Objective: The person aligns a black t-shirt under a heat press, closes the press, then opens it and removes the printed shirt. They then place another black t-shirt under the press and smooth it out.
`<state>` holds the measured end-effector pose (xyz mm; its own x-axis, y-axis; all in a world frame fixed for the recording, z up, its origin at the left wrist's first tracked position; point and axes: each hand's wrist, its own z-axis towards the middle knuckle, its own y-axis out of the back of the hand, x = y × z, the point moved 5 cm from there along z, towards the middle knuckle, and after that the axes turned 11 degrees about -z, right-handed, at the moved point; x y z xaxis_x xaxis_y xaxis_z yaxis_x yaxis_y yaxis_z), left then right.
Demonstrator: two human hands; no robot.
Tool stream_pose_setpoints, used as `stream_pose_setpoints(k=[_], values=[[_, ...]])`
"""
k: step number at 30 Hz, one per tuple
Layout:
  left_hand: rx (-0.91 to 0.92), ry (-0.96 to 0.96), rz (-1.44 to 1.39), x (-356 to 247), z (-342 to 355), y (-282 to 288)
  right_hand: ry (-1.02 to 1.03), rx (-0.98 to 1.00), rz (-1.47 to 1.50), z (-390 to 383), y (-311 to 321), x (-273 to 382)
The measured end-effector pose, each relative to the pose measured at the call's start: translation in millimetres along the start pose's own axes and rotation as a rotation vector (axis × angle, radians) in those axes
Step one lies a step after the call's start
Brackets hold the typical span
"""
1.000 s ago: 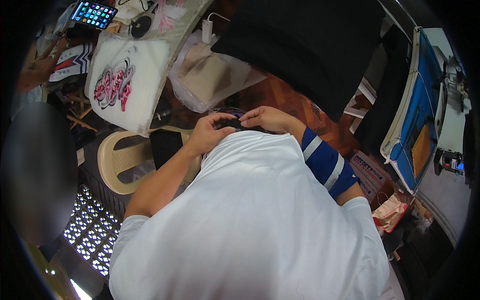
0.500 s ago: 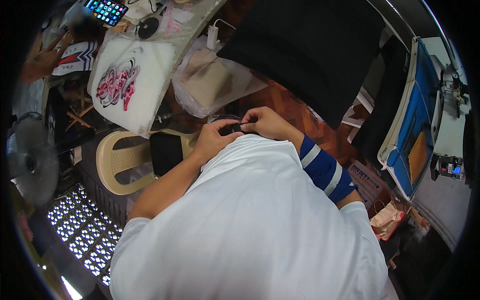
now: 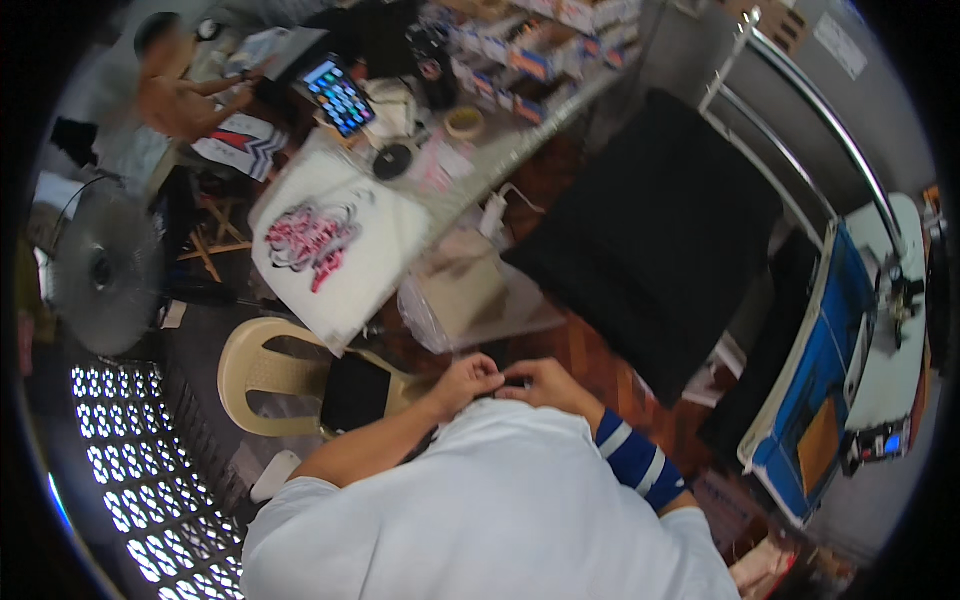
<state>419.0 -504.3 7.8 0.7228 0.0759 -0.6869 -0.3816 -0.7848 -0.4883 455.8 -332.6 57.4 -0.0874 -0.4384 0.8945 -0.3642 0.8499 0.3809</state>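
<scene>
In front of my waist, at the hem of the white shirt (image 3: 480, 490), both hands meet with bent fingers. My left hand (image 3: 468, 385) is closed, its fingertips pinched together near the right one's. My right hand (image 3: 550, 387) curls in from the other side, a blue sleeve with white stripes (image 3: 635, 460) on that forearm. Between the fingertips shows a small dark thing (image 3: 516, 382); its kind is too small and blurred to tell. A beige plastic chair (image 3: 245, 385) with a black seat pad (image 3: 355, 393) stands just left of my hands.
Ahead left, a table holds a white sheet with a red and black print (image 3: 340, 235), a lit phone (image 3: 338, 97) and a tape roll (image 3: 464, 123). A black-covered board (image 3: 650, 250) stands ahead right, a blue-framed screen (image 3: 800, 360) right. A fan (image 3: 105, 260) and another person (image 3: 180, 95) are left.
The view has tilted up, showing more of the far table and the other person. My hands remain together at the waist, fingertips slightly shifted, the dark thing less visible.
</scene>
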Motion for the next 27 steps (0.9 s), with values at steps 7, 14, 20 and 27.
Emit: stream_pose_setpoints(k=[7,14,20,27], values=[[-0.051,-0.052,0.224,17.9,13.6,4.0,-0.094,0.014,0.152,-0.3,-6.7,-13.7],[-0.095,-0.053,0.235,19.7,17.9,5.5,-0.192,0.070,0.165,-9.6,3.2,-25.1],[-0.146,-0.039,0.386,2.6,12.3,-11.1,-0.264,0.053,0.312,-27.4,0.3,-51.0],[-0.164,-0.052,0.360,13.5,21.7,-4.7,-0.289,-0.009,0.346,-37.7,-7.1,-85.6]])
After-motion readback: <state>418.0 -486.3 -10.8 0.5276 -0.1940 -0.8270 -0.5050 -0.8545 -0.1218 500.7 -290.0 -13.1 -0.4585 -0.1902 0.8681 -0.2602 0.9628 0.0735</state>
